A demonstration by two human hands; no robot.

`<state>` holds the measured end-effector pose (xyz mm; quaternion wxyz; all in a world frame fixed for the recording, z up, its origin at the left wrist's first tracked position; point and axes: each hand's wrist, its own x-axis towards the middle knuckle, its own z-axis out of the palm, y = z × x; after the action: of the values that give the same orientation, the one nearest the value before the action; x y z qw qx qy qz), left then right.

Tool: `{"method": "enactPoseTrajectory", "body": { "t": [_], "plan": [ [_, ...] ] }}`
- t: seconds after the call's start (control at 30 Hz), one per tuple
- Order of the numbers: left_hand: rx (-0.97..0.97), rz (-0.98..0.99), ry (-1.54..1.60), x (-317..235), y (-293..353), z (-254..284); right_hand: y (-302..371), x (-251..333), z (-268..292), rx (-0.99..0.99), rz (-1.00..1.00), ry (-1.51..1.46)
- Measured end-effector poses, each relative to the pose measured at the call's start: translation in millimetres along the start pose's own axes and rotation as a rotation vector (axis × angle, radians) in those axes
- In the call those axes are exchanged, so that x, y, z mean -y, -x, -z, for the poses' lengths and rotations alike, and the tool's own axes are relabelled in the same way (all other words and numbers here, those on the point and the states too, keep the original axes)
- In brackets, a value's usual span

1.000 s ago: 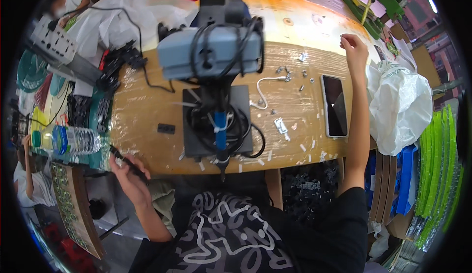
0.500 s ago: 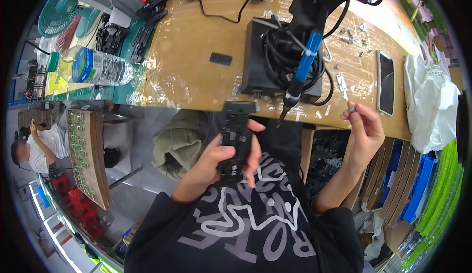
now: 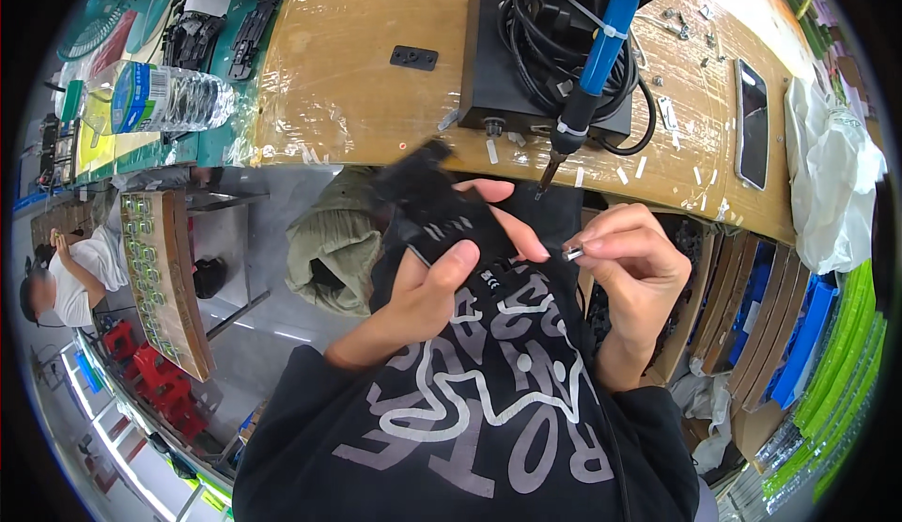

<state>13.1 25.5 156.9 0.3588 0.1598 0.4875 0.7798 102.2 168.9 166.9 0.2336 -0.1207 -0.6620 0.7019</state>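
My left hand [image 3: 427,301] is wrapped round a long black plastic device [image 3: 437,217] in front of my chest. The device is tilted, its far end leaning left and slightly blurred. To its right, my right hand [image 3: 641,264] pinches a small shiny metal piece [image 3: 571,253] between thumb and fingertips. The piece is close to my left fingertips but apart from the device; its exact kind is too small to tell. Above both hands, a blue-handled corded tool [image 3: 606,47] with a thin metal tip points down over the table edge.
On the table [image 3: 329,80] are a black box [image 3: 484,71] with coiled cable, a flat black plate [image 3: 414,58], a phone [image 3: 751,123] and small metal parts. A water bottle [image 3: 160,99] lies at left; a white plastic bag [image 3: 832,184] sits at right. Another person [image 3: 85,273] sits far left.
My right hand has come left and inward with the small metal piece, close to the device. My left hand has tilted the device, swinging its far end to the left.
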Motion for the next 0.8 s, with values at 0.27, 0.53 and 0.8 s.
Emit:
{"method": "enactPoseTrajectory", "body": {
  "t": [0.27,0.53,0.8],
  "plan": [
    [-0.024,-0.209,0.203,8.9,-1.8,1.8,6.3,-4.0,-11.4,-0.03,-0.099,-0.11],
    [0.014,-0.34,0.116,15.2,-1.7,1.4,3.4,-4.6,-12.4,-0.056,-0.135,-0.147],
    [0.077,-0.419,0.003,23.4,-4.7,3.7,5.1,-6.0,-10.6,-0.056,-0.222,-0.229]
  ]
}}
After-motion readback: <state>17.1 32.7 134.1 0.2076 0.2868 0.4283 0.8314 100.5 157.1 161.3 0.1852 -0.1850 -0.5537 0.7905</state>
